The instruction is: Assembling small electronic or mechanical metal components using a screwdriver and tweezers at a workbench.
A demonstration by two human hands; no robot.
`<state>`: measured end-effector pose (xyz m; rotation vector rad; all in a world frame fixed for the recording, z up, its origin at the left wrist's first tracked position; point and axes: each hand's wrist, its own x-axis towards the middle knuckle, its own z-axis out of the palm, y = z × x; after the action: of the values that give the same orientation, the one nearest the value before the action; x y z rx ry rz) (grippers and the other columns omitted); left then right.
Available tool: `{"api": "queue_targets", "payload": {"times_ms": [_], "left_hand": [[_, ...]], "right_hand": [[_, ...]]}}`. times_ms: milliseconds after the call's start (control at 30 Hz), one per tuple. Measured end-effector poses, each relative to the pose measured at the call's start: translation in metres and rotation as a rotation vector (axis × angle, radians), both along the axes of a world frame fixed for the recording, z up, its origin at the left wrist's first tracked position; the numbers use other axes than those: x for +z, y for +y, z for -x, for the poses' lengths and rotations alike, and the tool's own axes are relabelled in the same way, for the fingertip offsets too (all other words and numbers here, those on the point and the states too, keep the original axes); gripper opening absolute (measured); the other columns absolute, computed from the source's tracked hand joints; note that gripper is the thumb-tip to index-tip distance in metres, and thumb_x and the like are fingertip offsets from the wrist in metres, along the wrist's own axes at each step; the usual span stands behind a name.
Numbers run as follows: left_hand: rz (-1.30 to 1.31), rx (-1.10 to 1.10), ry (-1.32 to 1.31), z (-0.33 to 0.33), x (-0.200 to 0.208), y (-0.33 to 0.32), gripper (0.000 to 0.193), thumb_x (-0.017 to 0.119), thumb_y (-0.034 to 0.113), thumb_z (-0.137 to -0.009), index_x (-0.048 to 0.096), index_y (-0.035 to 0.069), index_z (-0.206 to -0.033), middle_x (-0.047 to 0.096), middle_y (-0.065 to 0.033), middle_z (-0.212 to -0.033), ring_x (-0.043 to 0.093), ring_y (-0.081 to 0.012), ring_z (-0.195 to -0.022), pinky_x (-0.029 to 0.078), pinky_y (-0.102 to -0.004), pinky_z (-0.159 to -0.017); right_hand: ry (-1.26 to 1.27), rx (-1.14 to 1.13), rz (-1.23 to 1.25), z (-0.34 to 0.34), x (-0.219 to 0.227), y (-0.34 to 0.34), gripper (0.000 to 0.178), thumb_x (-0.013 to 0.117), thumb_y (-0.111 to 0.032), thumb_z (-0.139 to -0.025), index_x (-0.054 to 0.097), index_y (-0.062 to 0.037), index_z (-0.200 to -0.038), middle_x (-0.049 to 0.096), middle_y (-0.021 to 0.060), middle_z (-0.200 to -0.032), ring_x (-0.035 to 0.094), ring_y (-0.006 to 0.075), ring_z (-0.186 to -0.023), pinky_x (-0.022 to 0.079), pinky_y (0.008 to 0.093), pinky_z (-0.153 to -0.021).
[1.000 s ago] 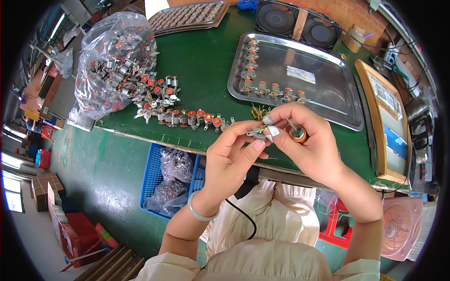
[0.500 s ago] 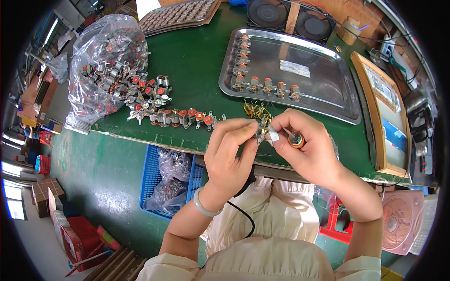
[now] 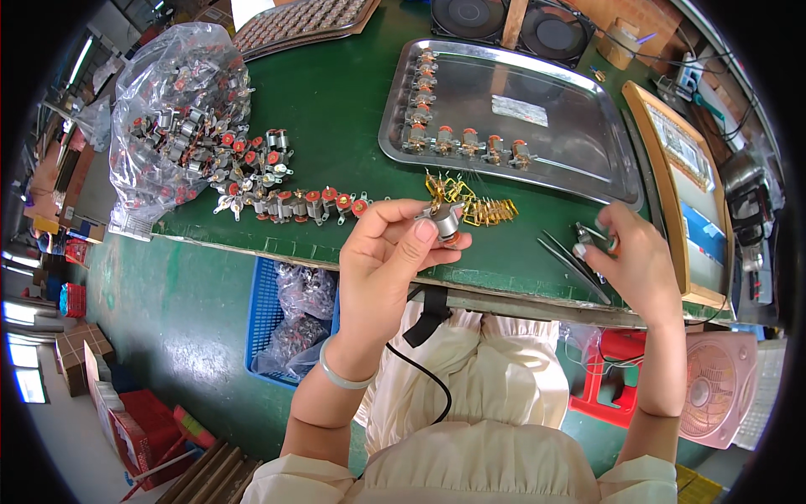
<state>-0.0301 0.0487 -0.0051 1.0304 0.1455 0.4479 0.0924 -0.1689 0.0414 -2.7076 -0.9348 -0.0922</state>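
While pinching a small silver component (image 3: 445, 220) between thumb and fingers of the left hand (image 3: 374, 265), holding it just above the near part of the worktop (image 3: 336, 109), with its orange end tipped toward the near right — firmly clamped. Well apart from that, over on the right: the right hand (image 3: 635, 256), with fingers bent about a small tool (image 3: 586, 233), too crowded to tell how tightly. Lying just left of there, tweezers (image 3: 590, 284), slim and dark. Just beyond the held component, spot a heap of gold-coloured parts (image 3: 491, 212). Farther off, see a metal tray (image 3: 579, 151), lined along its left and near sides with similar components — quite an L. Over on the left, look at a stuffed clear plastic bag (image 3: 180, 109), with a row of loose components (image 3: 294, 206) stretching right from it.
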Motion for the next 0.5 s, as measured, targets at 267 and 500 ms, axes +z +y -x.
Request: {"api": "queue_targets", "payload": {"times_ms": [267, 500], "left_hand": [[-0.128, -0.048, 0.003, -0.01, -0.004, -0.019, 0.018, 0.051, 0.012, -0.087, 0.047, 0.0, -0.101, 0.06, -0.0163, -0.096, 0.062, -0.0244, -0.085, 0.052, -0.0317, -0.073], [-0.055, -0.133, -0.085, -0.017, -0.001, -0.036, 0.017, 0.051, 0.012, -0.087, 0.047, 0.002, -0.1, 0.06, -0.0138, -0.097, 0.06, -0.0216, -0.085, 0.049, -0.0313, -0.074]], "right_hand": [[-0.02, 0.099, -0.167, -0.004, -0.021, -0.019, 0.021, 0.063, -0.007, -0.068, 0.05, -0.001, -0.083, 0.055, 0.0149, -0.071, 0.055, 0.0271, -0.058, 0.043, 0.0338, -0.054], [-0.108, 0.497, -0.499, 0.032, -0.009, 0.007, 0.034, 0.067, -0.001, -0.058, 0.051, -0.0022, -0.088, 0.052, 0.0077, -0.067, 0.052, 0.0199, -0.05, 0.041, 0.0301, -0.044]]}}
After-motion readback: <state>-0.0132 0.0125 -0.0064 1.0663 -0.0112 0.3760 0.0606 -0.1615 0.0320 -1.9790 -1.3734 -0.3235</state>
